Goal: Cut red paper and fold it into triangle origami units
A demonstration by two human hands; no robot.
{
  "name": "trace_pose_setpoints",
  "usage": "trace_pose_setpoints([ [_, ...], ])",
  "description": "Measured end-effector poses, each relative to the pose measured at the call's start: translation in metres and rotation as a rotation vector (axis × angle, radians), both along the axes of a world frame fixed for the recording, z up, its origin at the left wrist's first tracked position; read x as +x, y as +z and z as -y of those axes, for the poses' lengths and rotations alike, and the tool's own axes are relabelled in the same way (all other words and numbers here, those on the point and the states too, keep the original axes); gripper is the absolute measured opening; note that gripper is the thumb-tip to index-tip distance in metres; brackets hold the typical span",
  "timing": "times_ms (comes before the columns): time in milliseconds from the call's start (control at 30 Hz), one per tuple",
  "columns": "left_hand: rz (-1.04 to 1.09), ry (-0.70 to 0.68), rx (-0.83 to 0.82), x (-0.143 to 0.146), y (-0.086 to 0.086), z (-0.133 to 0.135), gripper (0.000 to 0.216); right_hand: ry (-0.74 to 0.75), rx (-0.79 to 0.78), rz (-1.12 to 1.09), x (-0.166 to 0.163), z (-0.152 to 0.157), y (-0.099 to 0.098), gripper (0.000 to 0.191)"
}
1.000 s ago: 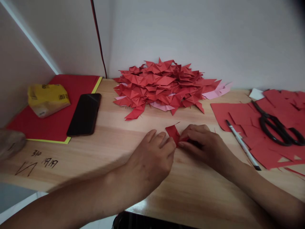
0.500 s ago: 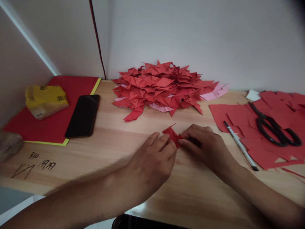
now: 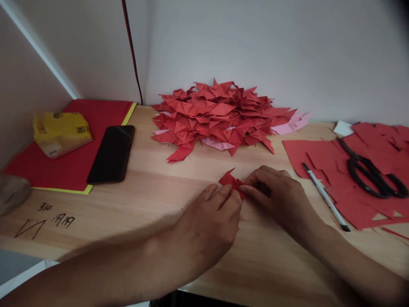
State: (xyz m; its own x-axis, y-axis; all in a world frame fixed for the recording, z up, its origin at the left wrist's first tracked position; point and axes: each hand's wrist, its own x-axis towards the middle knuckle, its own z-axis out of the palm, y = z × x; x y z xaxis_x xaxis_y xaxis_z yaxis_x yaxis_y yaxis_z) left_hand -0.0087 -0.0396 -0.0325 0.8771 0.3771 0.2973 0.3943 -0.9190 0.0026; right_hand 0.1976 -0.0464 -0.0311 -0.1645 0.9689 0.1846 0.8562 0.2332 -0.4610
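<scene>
A small piece of folded red paper (image 3: 230, 179) is between my two hands, low over the wooden table (image 3: 153, 187). My left hand (image 3: 212, 217) grips its near left side, the fingers bent over and partly covering it. My right hand (image 3: 271, 187) pinches its right edge between thumb and forefinger. One pointed corner of the paper sticks up at the far side. Beyond the hands lies a heap of folded red paper pieces (image 3: 211, 106), with a few pink ones (image 3: 292, 123) among them.
To the right, black-handled scissors (image 3: 367, 175) rest on cut red paper sheets (image 3: 351, 200), beside a white pen (image 3: 326, 196). At left are a black phone (image 3: 111, 154), a yellow packet (image 3: 62, 132) on red sheets (image 3: 105, 111), and a stone-like lump (image 3: 12, 194).
My left hand has shifted slightly right over the folded paper, and the paper's raised corner shows a little more broadly. Both hands keep hold of it. The view has moved slightly.
</scene>
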Motion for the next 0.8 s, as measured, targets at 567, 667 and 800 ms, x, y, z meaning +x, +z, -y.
trace_pose_setpoints([
  [567, 0.064, 0.005, 0.004, 0.0038, -0.0040, 0.0068, 0.028, 0.023, -0.007, 0.061, -0.0029, 0.0009, 0.0047, 0.018],
  [667, 0.065, 0.002, -0.004, 0.0036, -0.0050, 0.0076, 0.029, 0.036, -0.038, 0.063, -0.0022, 0.0011, 0.0064, 0.018],
  [800, 0.053, -0.001, 0.015, 0.0031, -0.0051, 0.0094, 0.032, 0.058, -0.043, 0.073, -0.0020, 0.0001, 0.0091, 0.018],
])
